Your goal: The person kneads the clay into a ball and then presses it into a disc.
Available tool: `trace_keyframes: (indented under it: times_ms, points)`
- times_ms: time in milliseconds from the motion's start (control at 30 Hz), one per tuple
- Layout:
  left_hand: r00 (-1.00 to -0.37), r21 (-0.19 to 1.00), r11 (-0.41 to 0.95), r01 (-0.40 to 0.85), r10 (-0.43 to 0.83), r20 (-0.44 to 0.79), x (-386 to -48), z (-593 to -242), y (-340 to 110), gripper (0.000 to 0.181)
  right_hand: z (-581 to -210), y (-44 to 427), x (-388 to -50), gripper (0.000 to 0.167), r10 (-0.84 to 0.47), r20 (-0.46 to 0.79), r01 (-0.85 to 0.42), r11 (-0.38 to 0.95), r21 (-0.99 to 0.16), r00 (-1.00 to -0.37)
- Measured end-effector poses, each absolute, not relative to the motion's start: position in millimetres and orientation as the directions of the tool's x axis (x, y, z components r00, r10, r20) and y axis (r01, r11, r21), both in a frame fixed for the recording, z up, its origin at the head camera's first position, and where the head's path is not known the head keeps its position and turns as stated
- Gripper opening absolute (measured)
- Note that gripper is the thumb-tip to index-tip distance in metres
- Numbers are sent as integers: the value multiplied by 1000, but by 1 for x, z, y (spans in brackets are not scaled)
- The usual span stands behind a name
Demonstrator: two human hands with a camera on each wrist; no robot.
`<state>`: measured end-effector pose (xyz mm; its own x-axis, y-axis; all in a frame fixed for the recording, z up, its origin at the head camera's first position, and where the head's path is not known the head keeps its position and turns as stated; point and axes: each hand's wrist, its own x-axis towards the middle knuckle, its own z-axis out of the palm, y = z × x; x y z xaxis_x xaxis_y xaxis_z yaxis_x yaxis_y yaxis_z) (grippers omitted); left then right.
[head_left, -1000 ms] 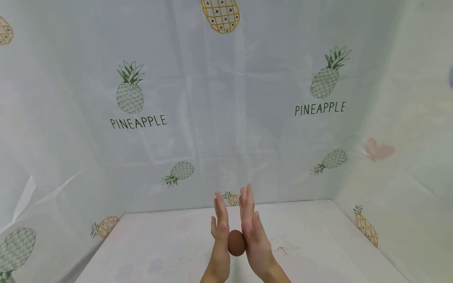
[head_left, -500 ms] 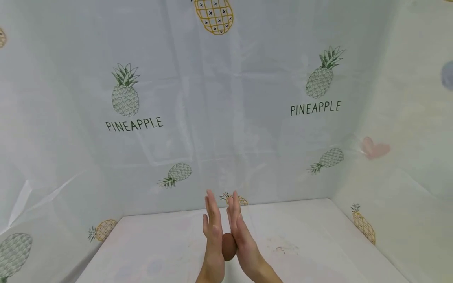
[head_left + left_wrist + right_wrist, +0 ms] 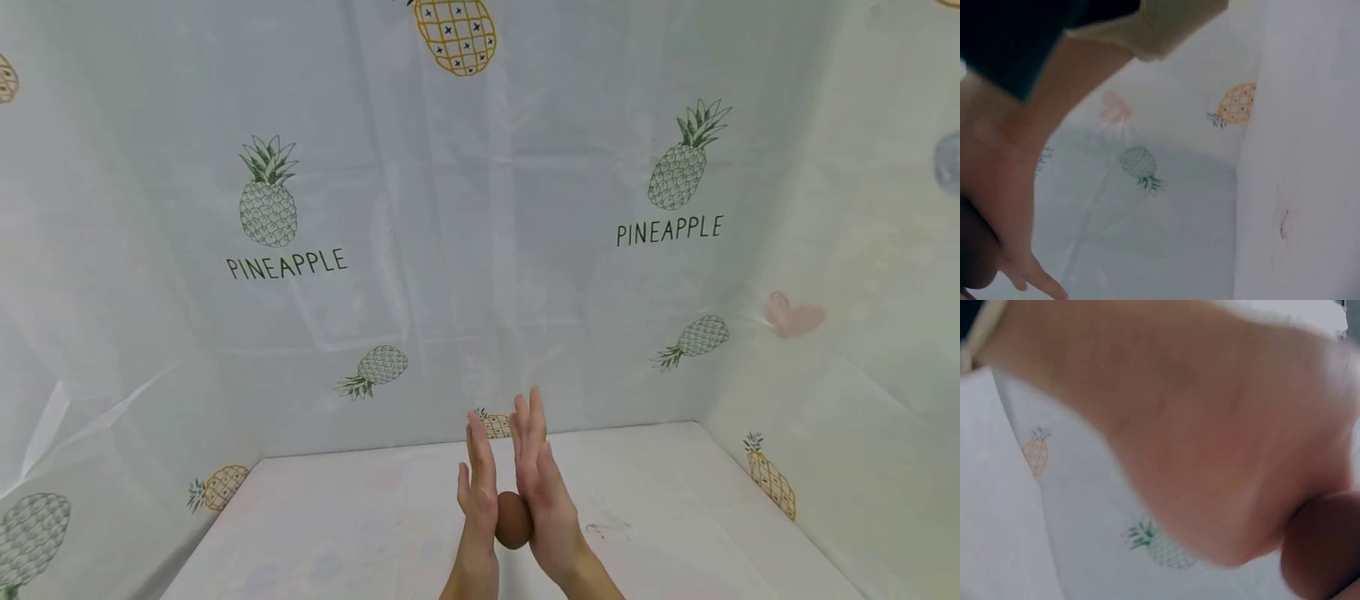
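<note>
A smooth matte brown ball (image 3: 513, 521), slightly egg-shaped, is between two facing palms in the head view. My left hand (image 3: 480, 504) presses it from the left with straight fingers pointing up and away. On the opposite side my right hand (image 3: 553, 508) touches it with its palm, fingers also straight. Both hands are above the white table. Part of the ball (image 3: 975, 250) shows low at the left of the left wrist view. In the right wrist view the ball (image 3: 1322, 547) sits at the lower right, cut off by the frame edge and blurred.
The white tabletop (image 3: 337, 525) has reddish-brown smudges (image 3: 603, 529) right of the hands. Pale sheets printed with pineapples (image 3: 268, 214) stand as walls at the back, left and right.
Both hands and the ball between them shifted left half a second ago, then back to the right now. The ball's tilt has changed slightly. The head view has turned a little.
</note>
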<state>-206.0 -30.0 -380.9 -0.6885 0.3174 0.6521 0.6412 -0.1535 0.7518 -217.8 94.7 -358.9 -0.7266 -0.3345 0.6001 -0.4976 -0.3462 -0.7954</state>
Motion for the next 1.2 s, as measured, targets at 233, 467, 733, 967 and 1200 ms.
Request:
trace_keyframes:
  times_ms: [233, 467, 733, 967, 1200]
  points:
    - [-638, 682, -102, 724, 275, 719, -202, -375, -31, 60, -367, 90, -227, 55, -416, 524, -379, -385, -842, -743]
    - [-769, 787, -62, 614, 178, 614, -215, -372, -48, 58, -370, 75, -218, 54, -475, 476, -350, -331, -876, -740]
    - [-779, 802, -46, 595, 210, 590, -228, -384, -46, 57, -357, 79, -205, 55, -400, 573, -451, -363, -816, -715]
    - [-698, 754, -133, 643, 302, 649, -210, -386, -28, 59, -357, 96, -215, 57, -313, 616, -518, -345, -783, -723]
    - [-611, 674, -183, 716, 303, 732, -200, -382, -21, 62, -361, 100, -224, 56, -321, 603, -498, -355, -791, -730]
